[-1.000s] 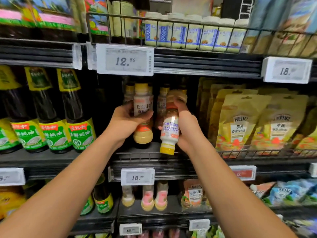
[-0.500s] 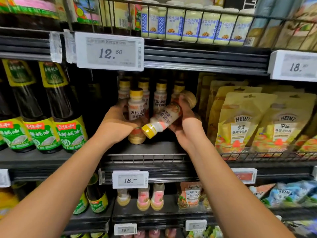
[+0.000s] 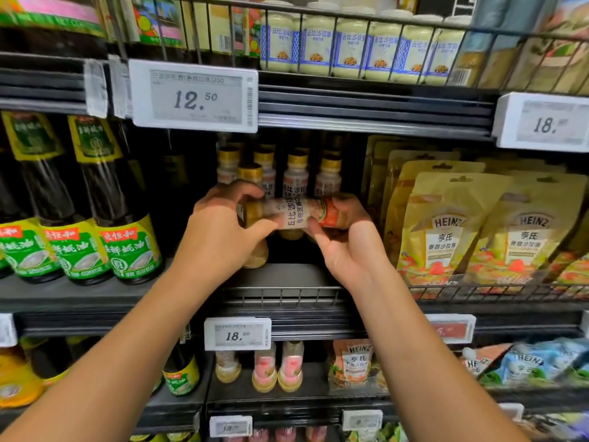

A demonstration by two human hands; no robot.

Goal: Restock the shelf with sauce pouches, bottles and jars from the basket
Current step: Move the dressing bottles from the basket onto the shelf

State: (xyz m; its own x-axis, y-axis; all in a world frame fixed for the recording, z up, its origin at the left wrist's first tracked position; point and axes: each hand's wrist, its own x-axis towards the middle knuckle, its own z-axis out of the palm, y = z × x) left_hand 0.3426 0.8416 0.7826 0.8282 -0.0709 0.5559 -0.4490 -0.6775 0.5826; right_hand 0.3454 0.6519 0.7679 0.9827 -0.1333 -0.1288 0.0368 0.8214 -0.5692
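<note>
Sauce bottle [image 3: 296,212] is held sideways in the head view, just in front of the standing bottles [image 3: 295,175] on the middle shelf [image 3: 287,277]. Its cap end is gripped by the left hand [image 3: 220,232] and its base end is wrapped by the right hand [image 3: 347,247], so both ends are partly hidden. Heinz pouches [image 3: 446,231] are seen to the right, the farthest ones cut off by the frame edge.

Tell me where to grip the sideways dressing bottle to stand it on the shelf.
Probably the labelled mid-body of the dressing bottle, fingers wrapping from the front. It lies level, yellow cap left in the left hand, base right in the right hand. The round body is bare there, and upright bottles crowd behind it.
</note>
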